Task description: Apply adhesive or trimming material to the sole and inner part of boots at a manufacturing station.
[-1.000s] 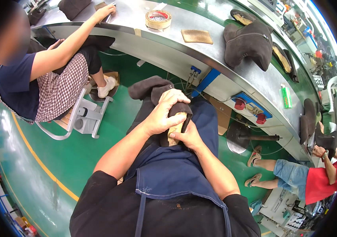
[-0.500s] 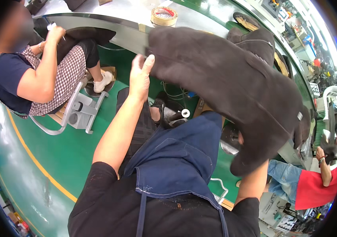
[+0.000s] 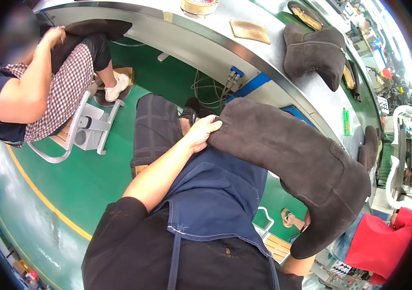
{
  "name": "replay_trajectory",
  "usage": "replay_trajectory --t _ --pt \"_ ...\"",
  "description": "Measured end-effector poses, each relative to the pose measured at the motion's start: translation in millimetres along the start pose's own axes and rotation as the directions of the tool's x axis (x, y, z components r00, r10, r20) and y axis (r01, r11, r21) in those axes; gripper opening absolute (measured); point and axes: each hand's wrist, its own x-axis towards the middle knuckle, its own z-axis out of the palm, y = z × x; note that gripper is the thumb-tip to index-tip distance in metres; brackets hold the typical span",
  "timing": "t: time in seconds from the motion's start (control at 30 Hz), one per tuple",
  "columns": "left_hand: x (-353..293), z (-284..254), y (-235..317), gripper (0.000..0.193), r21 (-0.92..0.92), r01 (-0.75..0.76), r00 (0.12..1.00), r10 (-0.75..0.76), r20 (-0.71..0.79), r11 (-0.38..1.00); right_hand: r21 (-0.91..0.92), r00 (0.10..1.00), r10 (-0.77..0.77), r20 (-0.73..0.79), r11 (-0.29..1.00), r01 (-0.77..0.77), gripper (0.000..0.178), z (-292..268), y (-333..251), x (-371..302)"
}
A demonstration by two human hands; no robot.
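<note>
A tall dark brown suede boot upper [image 3: 288,140] stretches across in front of me, its shaft toward the left and its foot part curving down at the right. My left hand [image 3: 203,133] pinches the top edge of the shaft, thumb on the outer face. Mostly hidden behind the foot part is my right hand [image 3: 307,218]; only a bit of it shows in the inner curve, where it holds the upper up. A second dark boot upper [image 3: 315,53] with a zip lies on the metal workbench [image 3: 276,58], beyond the first.
On the bench are a tape roll [image 3: 199,6], a tan block [image 3: 250,31] and a small green packet [image 3: 346,122]. Cables [image 3: 215,87] hang below its edge. A co-worker in a checked apron [image 3: 66,82] sits left; another in a red top [image 3: 382,241] is at right.
The boot upper has come down and closer to me, and my left hand has moved right and down with it. The tan block on the bench is now uncovered.
</note>
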Motion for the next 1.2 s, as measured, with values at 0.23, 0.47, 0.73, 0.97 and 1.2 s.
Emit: replay_trajectory --t 0.23,0.47,0.73,0.97,1.2 --pt "-8.0 -42.0 -15.0 0.043 -0.074 0.269 0.963 -0.27 0.0 0.96 0.055 0.999 0.023 -0.025 0.998 -0.022 0.09 55.3 4.5 28.6" --pt "-19.2 -37.6 -10.2 0.045 -0.151 0.472 0.878 -0.45 0.16 0.868 0.086 0.999 0.018 -0.043 0.996 -0.014 0.088 62.3 3.0 17.9" --pt "-12.9 -39.6 -11.2 0.048 -0.167 0.43 0.894 -0.393 0.213 0.887 0.115 0.998 0.063 -0.027 0.992 -0.06 0.086 49.4 -5.7 -1.0" --pt "-6.6 -49.8 3.3 0.051 -0.241 0.57 0.809 -0.486 0.33 0.785 0.153 0.992 0.125 -0.029 0.981 -0.119 0.083 15.7 -38.8 -11.5" --pt "2.4 -38.8 12.4 0.052 -0.231 0.518 0.823 -0.406 0.397 0.824 0.173 0.984 0.172 -0.053 0.972 -0.16 0.081 6.1 -59.5 -8.2"
